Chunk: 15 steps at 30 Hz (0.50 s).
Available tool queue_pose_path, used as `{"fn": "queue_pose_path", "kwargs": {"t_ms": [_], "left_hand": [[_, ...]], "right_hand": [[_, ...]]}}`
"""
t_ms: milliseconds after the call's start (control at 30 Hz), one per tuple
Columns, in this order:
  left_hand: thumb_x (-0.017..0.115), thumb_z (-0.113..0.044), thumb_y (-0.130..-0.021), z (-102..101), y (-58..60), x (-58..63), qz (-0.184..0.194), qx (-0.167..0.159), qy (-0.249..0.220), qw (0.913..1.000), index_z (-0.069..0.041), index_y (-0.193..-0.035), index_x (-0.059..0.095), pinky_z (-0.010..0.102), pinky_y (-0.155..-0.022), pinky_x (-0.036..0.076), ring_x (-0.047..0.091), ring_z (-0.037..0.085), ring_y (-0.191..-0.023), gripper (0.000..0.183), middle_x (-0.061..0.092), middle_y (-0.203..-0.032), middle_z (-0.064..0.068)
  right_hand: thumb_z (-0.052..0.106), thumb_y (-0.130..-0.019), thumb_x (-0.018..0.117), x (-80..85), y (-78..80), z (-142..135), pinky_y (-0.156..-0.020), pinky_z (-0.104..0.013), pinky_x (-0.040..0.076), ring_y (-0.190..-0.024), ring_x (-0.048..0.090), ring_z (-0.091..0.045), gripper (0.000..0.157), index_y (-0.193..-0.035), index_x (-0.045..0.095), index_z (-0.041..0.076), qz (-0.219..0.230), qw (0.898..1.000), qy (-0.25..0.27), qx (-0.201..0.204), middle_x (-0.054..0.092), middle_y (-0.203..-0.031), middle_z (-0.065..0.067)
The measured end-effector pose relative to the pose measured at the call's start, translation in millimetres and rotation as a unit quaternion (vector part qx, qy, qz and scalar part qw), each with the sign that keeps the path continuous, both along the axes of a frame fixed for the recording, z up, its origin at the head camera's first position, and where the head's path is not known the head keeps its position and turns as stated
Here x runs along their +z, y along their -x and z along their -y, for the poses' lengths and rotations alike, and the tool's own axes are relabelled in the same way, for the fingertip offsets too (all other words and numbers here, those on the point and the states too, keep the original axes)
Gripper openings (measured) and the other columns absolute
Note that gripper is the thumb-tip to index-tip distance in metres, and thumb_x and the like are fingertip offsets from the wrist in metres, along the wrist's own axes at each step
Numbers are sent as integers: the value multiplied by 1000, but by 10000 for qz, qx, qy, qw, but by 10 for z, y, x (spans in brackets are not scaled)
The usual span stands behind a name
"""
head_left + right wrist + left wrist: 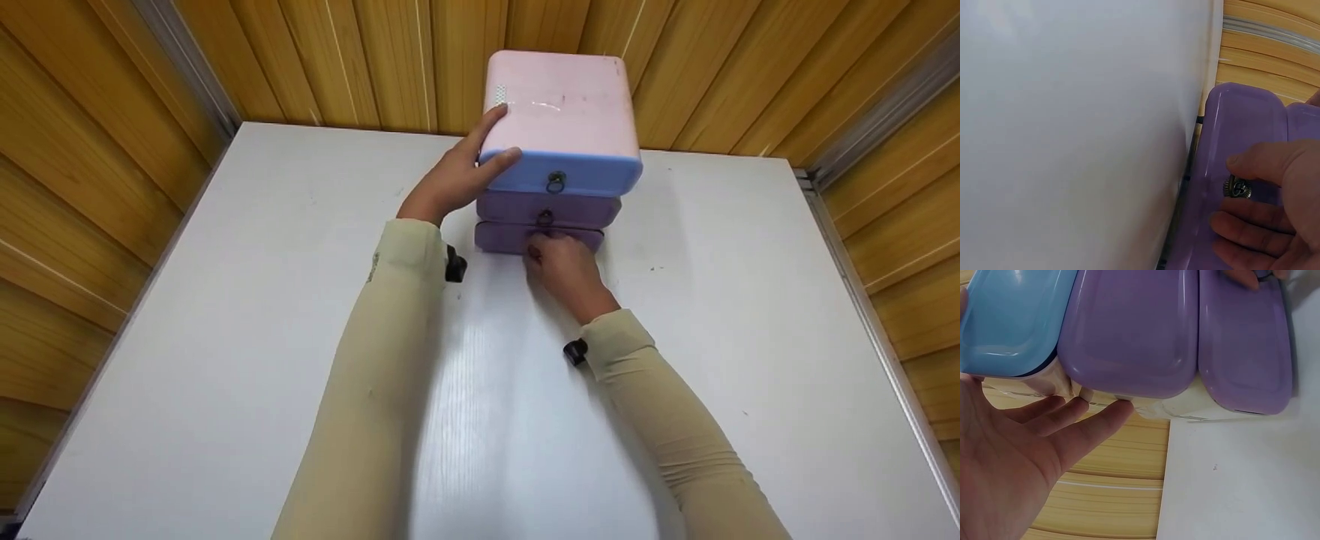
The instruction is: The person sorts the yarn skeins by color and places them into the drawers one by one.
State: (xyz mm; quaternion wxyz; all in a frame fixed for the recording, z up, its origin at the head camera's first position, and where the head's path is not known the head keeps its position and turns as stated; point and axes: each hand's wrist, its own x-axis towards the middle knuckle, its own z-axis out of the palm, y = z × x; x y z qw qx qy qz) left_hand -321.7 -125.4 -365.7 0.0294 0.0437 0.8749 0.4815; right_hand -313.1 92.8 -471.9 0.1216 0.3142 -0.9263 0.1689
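Note:
A small drawer box with a pink top [559,112] stands at the table's back. Its blue top drawer [592,178] sits above a purple middle drawer [510,209] and a purple bottom drawer [496,238], all appearing closed. My left hand [459,176] rests against the box's left side, thumb at the top front edge. In the left wrist view its fingers [1086,436] lie fairly straight along that side wall. Low in front, my right hand [568,274] has its thumb and fingers about the bottom drawer's metal ring pull [1237,188], partly hidden in the head view.
The box stands on a white table [225,337]. Wood-look panels [390,67] rise behind the table and on both sides, with metal strips [862,300] along the edges. Small dark specks [657,268] lie to the right of the box.

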Motion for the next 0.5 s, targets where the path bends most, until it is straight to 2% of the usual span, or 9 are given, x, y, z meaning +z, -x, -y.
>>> {"fn": "queue_pose_path", "kwargs": {"t_ms": [333,500], "left_hand": [[47,-76,-83,-2,14,-11,-8,-5,41,10000,-69,-140,6,55,-115,26,25,23,-148,70,16,-161,-14],[47,-76,-84,3,8,5,30,-5,114,9999,-70,-139,5,55,-115,26,26,25,-148,70,17,-161,-13]], "right_hand": [[11,-87,67,-6,33,11,-60,-50,47,-64,61,-32,13,-75,62,8,142,9999,-76,-45,62,-68,-10],[10,-88,64,7,64,18,-59,-46,46,-61,57,-27,15,-74,62,9,294,9995,-95,-33,60,-67,-7]]}}
